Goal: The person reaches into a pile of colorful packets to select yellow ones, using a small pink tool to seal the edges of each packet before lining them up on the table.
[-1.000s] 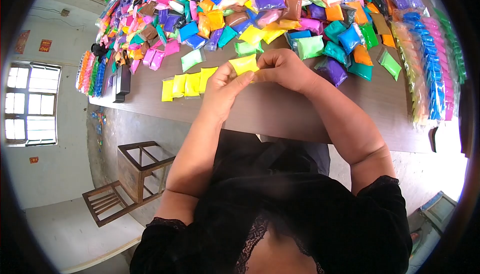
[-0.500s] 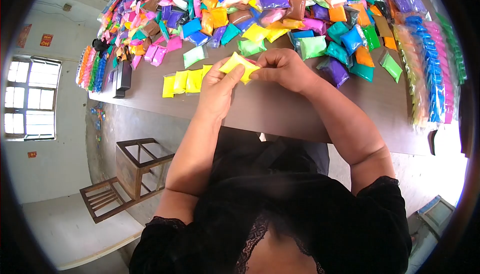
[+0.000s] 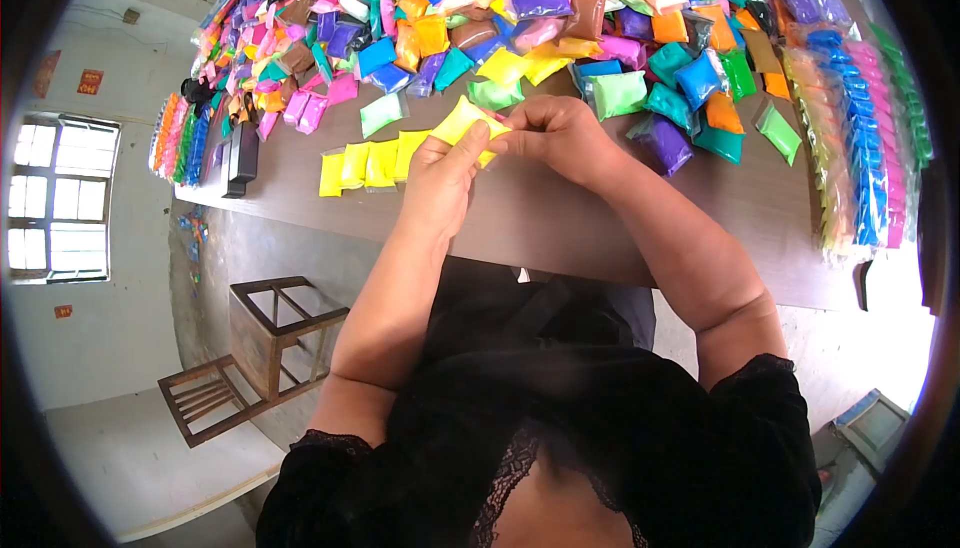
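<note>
A small yellow packet [image 3: 458, 120] in clear plastic is held above the table by both hands. My left hand [image 3: 446, 166] grips it from the left, with the thumb lying across its front. My right hand [image 3: 555, 133] pinches its right end, fingers curled together; the exact fingertip contact is partly hidden. Just left of my left hand lies a row of several similar yellow packets [image 3: 380, 163], side by side on the tabletop. A light green packet [image 3: 384, 113] rests behind that row, and another green packet [image 3: 495, 94] lies behind the held one.
A big heap of coloured packets [image 3: 470, 18] covers the back of the brown table [image 3: 560, 223]. Long bagged strips of packets [image 3: 865, 138] lie at the right, others [image 3: 180, 138] at the far left. A black box [image 3: 240, 158] sits near the left edge; a wooden chair [image 3: 260, 348] is on the floor.
The yellow packet has tilted slightly in my hands and shifted a little up and left. Both hands keep their hold. The whole view has moved slightly.
</note>
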Tool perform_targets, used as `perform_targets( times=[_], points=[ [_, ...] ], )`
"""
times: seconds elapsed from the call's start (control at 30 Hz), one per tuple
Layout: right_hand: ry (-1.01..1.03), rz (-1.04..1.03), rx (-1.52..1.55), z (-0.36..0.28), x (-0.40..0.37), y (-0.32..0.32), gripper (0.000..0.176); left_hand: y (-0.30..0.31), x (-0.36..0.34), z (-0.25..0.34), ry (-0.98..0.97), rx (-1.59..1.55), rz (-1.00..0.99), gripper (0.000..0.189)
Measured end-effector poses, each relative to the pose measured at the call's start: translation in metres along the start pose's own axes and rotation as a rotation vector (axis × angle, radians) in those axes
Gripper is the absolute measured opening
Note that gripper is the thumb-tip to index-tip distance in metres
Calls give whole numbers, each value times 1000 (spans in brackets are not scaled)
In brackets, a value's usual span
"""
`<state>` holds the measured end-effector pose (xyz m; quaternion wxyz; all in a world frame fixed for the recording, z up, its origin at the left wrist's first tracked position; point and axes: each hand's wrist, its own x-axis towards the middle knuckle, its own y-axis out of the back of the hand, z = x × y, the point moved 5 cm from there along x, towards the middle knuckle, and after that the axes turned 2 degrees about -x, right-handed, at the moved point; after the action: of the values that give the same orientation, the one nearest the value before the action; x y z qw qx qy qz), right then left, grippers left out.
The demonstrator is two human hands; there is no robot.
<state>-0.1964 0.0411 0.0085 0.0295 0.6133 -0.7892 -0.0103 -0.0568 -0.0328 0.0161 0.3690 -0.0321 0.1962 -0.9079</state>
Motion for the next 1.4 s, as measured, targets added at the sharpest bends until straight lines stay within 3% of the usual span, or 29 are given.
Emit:
perform_targets(
  times=[0.17, 0.27, 0.33, 0.47, 0.53, 0.6, 0.77, 0.87, 0.93, 1.07, 1.13, 1.23, 1.4],
  points=[
    [-109, 102, 103, 3, 3, 13, 27, 5, 1, 5, -6, -4, 108, 27],
    [-49, 47, 221, 9, 6, 12, 29, 10, -1, -8, 101, 85, 34, 27],
    [-31, 6, 208, 10, 3, 4, 27, 7, -4, -17, 124, 324, -46, 28],
    [26, -37, 98, 13, 5, 3, 18, 10, -1, -23, 198, 392, -125, 33],
    [72, -22, -14, 14, 6, 5, 15, 10, -1, -23, 158, 311, -192, 37],
    [166, 124, 56, 20, 7, 11, 15, 12, 2, -28, 126, 247, -195, 39],
    [20, 140, 156, 29, 7, 13, 21, 13, 10, -21, 88, 95, -95, 36],
    [18, 14, 169, 26, 4, 10, 27, 10, 11, -21, 145, 239, -201, 31],
    [14, 38, 138, 29, 0, 9, 24, 9, 12, -17, 118, 384, -202, 30],
    [74, 264, -43, 29, -12, 4, 15, 15, 13, -22, 54, 305, -289, 33],
    [70, 366, 132, 31, -17, 2, 14, 18, 15, -25, 67, 253, -314, 31],
    [-20, 358, 270, 30, -16, 3, 14, 21, 16, -28, 89, 188, -337, 30],
    [77, 252, 118, 29, -16, 2, 17, 21, 12, -23, 82, 174, -320, 33]
  ],
)
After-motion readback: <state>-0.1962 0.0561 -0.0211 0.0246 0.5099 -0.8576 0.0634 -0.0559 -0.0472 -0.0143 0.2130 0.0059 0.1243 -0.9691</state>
